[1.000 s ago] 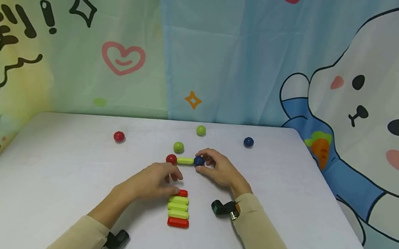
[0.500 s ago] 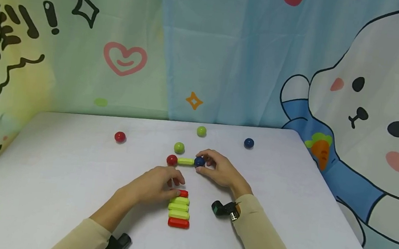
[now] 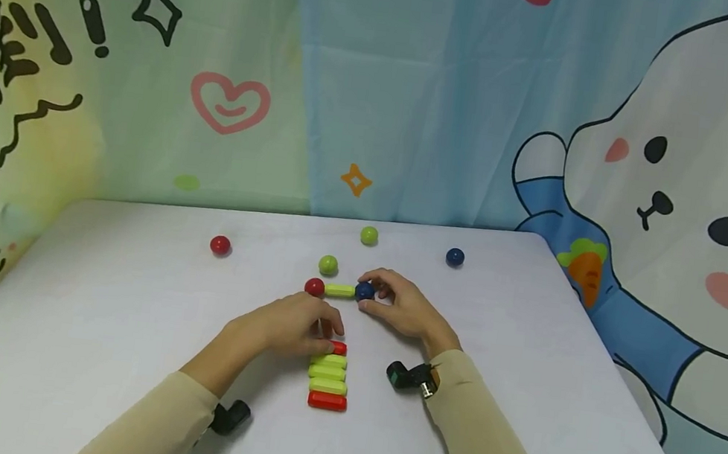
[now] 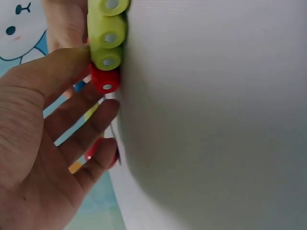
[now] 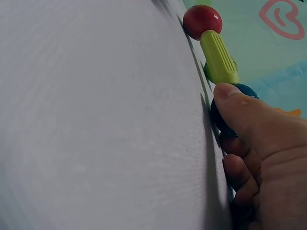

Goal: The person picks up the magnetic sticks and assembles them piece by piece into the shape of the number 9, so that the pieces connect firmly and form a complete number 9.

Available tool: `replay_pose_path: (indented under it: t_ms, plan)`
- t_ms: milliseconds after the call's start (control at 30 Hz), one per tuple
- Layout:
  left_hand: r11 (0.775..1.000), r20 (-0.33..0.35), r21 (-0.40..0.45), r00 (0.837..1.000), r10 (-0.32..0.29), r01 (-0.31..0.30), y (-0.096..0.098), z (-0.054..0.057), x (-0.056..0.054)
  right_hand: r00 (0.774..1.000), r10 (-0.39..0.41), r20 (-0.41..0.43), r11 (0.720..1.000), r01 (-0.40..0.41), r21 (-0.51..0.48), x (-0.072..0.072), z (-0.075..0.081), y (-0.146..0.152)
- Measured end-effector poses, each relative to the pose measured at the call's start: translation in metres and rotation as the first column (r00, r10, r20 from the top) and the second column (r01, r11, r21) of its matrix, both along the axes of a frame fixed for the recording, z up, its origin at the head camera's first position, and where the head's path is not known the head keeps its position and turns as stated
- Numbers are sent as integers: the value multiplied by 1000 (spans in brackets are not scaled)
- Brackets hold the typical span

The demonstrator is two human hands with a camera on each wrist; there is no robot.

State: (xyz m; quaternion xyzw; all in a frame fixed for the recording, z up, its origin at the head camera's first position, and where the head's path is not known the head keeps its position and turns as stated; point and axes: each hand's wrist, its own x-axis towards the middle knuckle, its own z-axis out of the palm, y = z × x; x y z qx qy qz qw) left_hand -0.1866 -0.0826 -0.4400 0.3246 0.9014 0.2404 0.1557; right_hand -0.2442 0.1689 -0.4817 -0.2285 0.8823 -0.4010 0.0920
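Note:
A lime rod (image 3: pixel 339 291) joins a red ball (image 3: pixel 314 286) on its left to a blue ball (image 3: pixel 365 291) on its right. My right hand (image 3: pixel 405 308) pinches that blue ball between thumb and fingers; the right wrist view shows the thumb (image 5: pixel 232 98) across it. Nearer to me, several rods lie side by side in a row. My left hand (image 3: pixel 299 324) is at the far end of this row, thumb and index finger around the far red rod (image 4: pixel 106 82). Its other fingers spread loosely past it. Lime rods (image 3: pixel 328 373) and another red rod (image 3: pixel 327 401) follow.
Past the hands are two lime balls (image 3: pixel 329 265), one farther back near the table edge. A loose red ball (image 3: pixel 220 245) sits at the back left, a loose blue ball (image 3: pixel 455 257) at the back right. A printed curtain (image 3: pixel 379 94) hangs behind the white table (image 3: pixel 127 290).
My left hand has shifted slightly to the right, covering more of the far red rod. My right hand keeps its hold on the blue ball, which stays in place.

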Motion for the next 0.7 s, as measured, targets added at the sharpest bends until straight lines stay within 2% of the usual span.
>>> replay_pose_path:
  t_ms: [233, 433, 700]
  plan:
    - [1000, 48, -4, 999, 5, -5, 3, 1, -3, 1000, -5, 13, 1000, 5, 9, -1, 0, -1]
    - [1000, 21, 20, 1000, 1, -2, 5, -2, -2, 1000, 0, -2, 1000, 0, 7, -2, 0, -1]
    - [998, 44, 0, 997, 57, -57, 5, -4, 0, 1000, 3, -9, 1000, -3, 4, -1, -2, -1]
